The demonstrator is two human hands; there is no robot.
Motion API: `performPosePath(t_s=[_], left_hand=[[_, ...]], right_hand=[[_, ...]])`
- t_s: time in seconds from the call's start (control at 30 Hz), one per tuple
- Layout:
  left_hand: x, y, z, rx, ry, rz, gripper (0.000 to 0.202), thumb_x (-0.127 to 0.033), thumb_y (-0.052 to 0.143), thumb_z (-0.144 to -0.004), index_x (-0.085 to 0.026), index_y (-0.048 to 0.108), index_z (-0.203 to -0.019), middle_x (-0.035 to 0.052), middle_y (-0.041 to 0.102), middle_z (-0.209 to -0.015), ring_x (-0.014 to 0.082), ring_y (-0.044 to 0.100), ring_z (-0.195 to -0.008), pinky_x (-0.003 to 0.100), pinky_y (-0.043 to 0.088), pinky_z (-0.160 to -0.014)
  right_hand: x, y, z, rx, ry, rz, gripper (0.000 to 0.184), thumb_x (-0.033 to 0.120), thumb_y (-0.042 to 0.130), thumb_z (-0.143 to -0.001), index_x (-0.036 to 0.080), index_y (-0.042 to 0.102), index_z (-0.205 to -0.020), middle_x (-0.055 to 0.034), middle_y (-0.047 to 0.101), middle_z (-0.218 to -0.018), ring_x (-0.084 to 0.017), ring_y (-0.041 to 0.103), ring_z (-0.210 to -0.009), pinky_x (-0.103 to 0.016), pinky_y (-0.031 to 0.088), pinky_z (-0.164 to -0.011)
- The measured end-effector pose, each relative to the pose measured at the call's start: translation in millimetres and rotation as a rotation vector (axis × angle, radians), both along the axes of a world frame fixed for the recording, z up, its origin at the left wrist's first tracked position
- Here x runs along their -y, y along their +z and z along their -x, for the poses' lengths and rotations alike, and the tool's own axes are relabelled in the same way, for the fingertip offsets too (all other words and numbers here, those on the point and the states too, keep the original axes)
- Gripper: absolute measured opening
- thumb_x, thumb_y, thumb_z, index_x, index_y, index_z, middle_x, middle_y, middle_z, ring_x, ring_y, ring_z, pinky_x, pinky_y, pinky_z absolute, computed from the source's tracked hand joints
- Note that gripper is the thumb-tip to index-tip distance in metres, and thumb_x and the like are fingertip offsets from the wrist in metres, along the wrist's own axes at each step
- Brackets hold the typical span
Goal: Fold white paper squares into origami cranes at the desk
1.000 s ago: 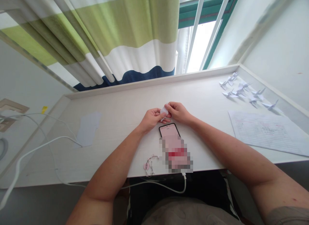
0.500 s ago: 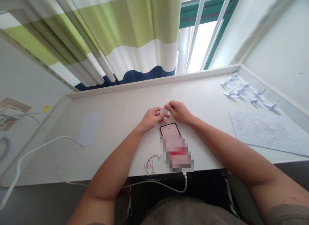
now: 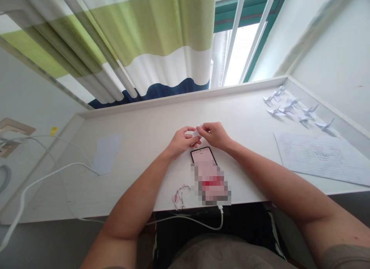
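A small folded piece of white paper [image 3: 197, 132] is pinched between my two hands above the middle of the desk [image 3: 150, 126]. My left hand [image 3: 184, 140] grips its lower left side, thumb in front and fingers behind. On the upper right, the closed fingers of my right hand [image 3: 212, 134] press the paper and cover part of it. Just below the hands lies a phone [image 3: 206, 156] with a lit pinkish screen, partly pixelated. A bracelet-like chain with a pink charm [image 3: 177, 198] rests to the phone's left.
Several folded paper cranes [image 3: 289, 107] stand at the back right. In front of them lies a written sheet [image 3: 318, 157]. Flat white paper pieces [image 3: 106, 153] are on the left, beside a white cable [image 3: 54, 168]. A charging cable [image 3: 221, 217] hangs from the phone.
My right fingers have shifted slightly left and down over the paper, hiding more of it. The left fingers have curled in a little. The view has moved marginally.
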State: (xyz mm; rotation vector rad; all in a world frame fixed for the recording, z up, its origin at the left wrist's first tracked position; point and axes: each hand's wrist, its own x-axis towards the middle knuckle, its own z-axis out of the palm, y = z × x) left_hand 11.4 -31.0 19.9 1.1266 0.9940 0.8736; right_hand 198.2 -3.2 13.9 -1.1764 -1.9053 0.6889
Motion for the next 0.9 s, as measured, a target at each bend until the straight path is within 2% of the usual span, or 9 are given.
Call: performPosePath(t_s=[0.13,0.23,0.37,0.47,0.57,0.7,0.9], left_hand=[[-0.8,-0.4,1.0,-0.002,-0.007,-0.005,0.066,-0.042,0.098,-0.069,-0.015,0.057,-0.113,0.0062,0.078,-0.075,0.0121,0.064,-0.060,0.029,0.046,-0.066],[-3.0,-1.7,2.9,0.031,-0.039,-0.035,0.065,-0.042,0.097,-0.070,-0.015,0.057,-0.113,0.0057,0.079,-0.076,0.0146,0.069,-0.066,0.031,0.049,-0.071],[-5.8,-4.9,4.6,0.075,-0.048,-0.085,0.064,-0.043,0.097,-0.071,-0.017,0.056,-0.112,0.0049,0.080,-0.079,0.0163,0.072,-0.071,0.033,0.051,-0.077],[-6.8,-7.0,3.4,0.072,-0.011,-0.101,0.062,-0.044,0.097,-0.070,-0.017,0.056,-0.109,0.0045,0.080,-0.078,0.0160,0.072,-0.070,0.032,0.050,-0.076],[-7.4,-6.7,2.3,0.083,0.047,-0.116,0.064,-0.048,0.098,-0.068,-0.017,0.056,-0.106,0.0047,0.080,-0.078,0.0152,0.071,-0.068,0.031,0.050,-0.075],[-8.0,-5.6,3.0,0.103,0.080,-0.136,0.068,-0.051,0.099,-0.064,-0.018,0.056,-0.105,0.0036,0.080,-0.076,0.0149,0.071,-0.066,0.031,0.050,-0.073],[-6.9,-9.2,1.6,0.038,0.076,-0.149,0.062,-0.056,0.096,-0.069,-0.017,0.060,-0.100,0.0041,0.079,-0.076,0.0173,0.074,-0.071,0.029,0.051,-0.071]], right_hand=[[-1.3,-0.1,-1.9,0.080,0.030,-0.086,0.044,0.038,0.057,-0.096,0.023,0.036,-0.060,0.0021,0.048,-0.057,-0.012,0.035,-0.057,-0.031,0.030,-0.060],[-3.5,1.0,-4.3,0.064,0.051,-0.077,0.044,0.043,0.054,-0.098,0.023,0.039,-0.062,0.0016,0.050,-0.059,-0.013,0.037,-0.058,-0.031,0.031,-0.061],[-5.6,0.5,-6.0,-0.022,0.094,0.061,0.047,0.055,0.050,-0.102,0.023,0.047,-0.067,0.0008,0.055,-0.060,-0.014,0.044,-0.058,-0.030,0.036,-0.061],[-6.6,-1.3,-6.4,-0.083,0.137,0.184,0.051,0.064,0.050,-0.100,0.022,0.053,-0.071,-0.0003,0.059,-0.059,-0.015,0.051,-0.058,-0.031,0.040,-0.062],[-5.3,-1.1,-6.5,-0.128,0.211,0.241,0.055,0.068,0.050,-0.098,0.021,0.058,-0.072,-0.0026,0.063,-0.064,-0.016,0.056,-0.061,-0.031,0.043,-0.063],[-0.9,1.2,-5.5,-0.146,0.317,0.252,0.046,0.061,0.054,-0.098,0.021,0.057,-0.076,-0.0062,0.071,-0.077,-0.016,0.059,-0.066,-0.031,0.046,-0.066],[-2.7,-1.3,-6.7,-0.076,0.303,0.190,0.032,0.047,0.054,-0.100,0.023,0.050,-0.080,-0.0014,0.067,-0.070,-0.015,0.057,-0.061,-0.031,0.046,-0.064]])
